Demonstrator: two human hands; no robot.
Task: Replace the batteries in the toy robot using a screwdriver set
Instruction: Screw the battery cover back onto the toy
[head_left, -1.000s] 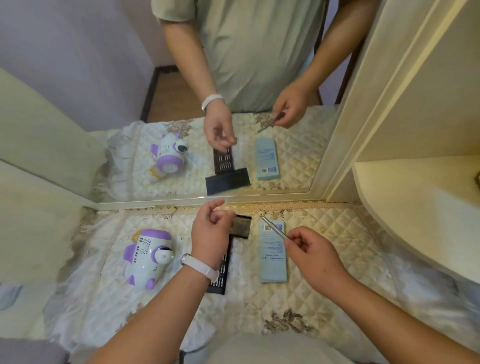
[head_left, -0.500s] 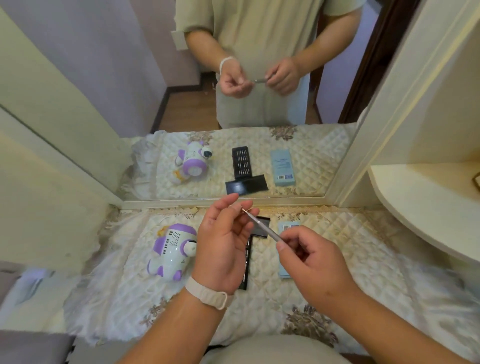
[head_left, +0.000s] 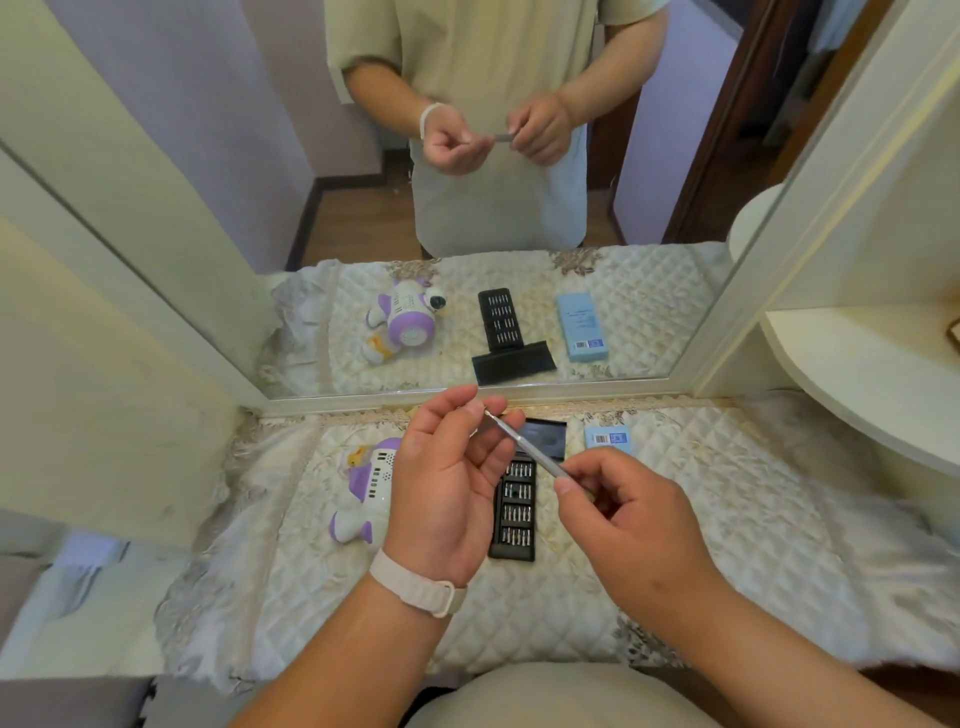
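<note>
A white and purple toy robot (head_left: 366, 488) lies on the quilted cloth at the left, partly hidden behind my left hand. My right hand (head_left: 628, 512) pinches the rear end of a thin silver screwdriver handle (head_left: 524, 446), raised above the table. My left hand (head_left: 452, 478) is held palm up, and its fingertips pinch the screwdriver's front tip. Whether a bit sits between those fingers is too small to tell. Under both hands lies the open black bit case (head_left: 514, 512) with rows of bits.
The case's black lid (head_left: 545, 439) lies by the mirror frame, with a light blue box (head_left: 608, 435) to its right. A large mirror (head_left: 519, 208) backs the table and repeats the scene. A cream shelf (head_left: 862, 374) juts out at the right.
Both hands rose from the case and came together: a second ago the left hand was down at the bit case, and it now meets the screwdriver tip. The camera tilted upward.
</note>
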